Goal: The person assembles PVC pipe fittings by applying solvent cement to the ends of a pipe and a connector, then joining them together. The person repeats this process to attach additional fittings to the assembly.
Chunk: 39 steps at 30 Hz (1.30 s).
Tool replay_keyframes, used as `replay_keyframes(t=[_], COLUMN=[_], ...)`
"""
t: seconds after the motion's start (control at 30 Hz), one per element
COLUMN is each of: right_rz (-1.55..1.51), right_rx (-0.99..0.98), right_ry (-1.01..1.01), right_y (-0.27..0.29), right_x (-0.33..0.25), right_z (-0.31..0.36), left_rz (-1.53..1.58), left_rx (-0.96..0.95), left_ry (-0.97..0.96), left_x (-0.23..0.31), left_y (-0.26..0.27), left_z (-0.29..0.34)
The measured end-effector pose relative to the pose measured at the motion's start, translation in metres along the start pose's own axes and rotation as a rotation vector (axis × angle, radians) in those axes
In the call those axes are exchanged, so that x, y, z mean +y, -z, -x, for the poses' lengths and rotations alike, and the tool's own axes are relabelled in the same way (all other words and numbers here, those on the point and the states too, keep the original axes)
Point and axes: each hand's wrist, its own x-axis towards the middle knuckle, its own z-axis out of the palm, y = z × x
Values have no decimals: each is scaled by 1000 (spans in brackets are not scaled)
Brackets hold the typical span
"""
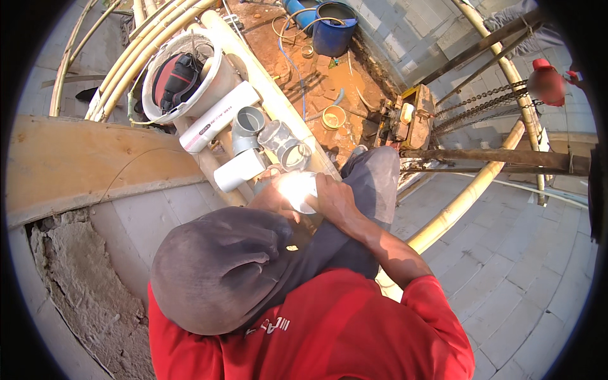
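Note:
Both my hands are in front of my bent knees in grey trousers. My left hand [271, 196] grips the left side of a sunlit white rounded piece [297, 190]; glare washes out its exact kind. On its right side, my right hand [332, 197] is closed around the edge. Just beyond my hands lie a short white pipe [239, 170], a grey pipe elbow [247, 134] with its mouth upward and a translucent grey pipe fitting [285, 144]. A longer white pipe [219, 117] rests behind them across bamboo poles. My left forearm is hidden behind my knee.
A large whitish bucket [152, 95] holds a red and black bag [177, 82]. Past the bamboo poles [278, 95] is wet orange ground with a blue barrel [334, 31] and a small yellow bucket [333, 117]. A yellowish machine [411, 120] with chains stands right; another person [548, 82] is at the right edge.

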Motion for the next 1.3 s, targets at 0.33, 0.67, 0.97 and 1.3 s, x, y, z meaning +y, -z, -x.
replay_keyframes(t=[0.33, 0.67, 0.97, 1.3], right_rz=[-36, -69, 115, 21], right_rx=[-55, -105, -243, -16], right_ry=[-268, 133, -202, -39], right_y=[3, 7, 20, -14], right_x=[10, 55, 22, 46], right_z=[-3, -16, -12, -5], left_rz=[10, -2, -62, 115], left_rx=[21, 59, -71, -33], left_ry=[-18, -43, 46, 30], left_x=[-1, -4, 2, -16], left_y=[-1, -2, -1, -23], left_z=[-6, -19, -25, -11])
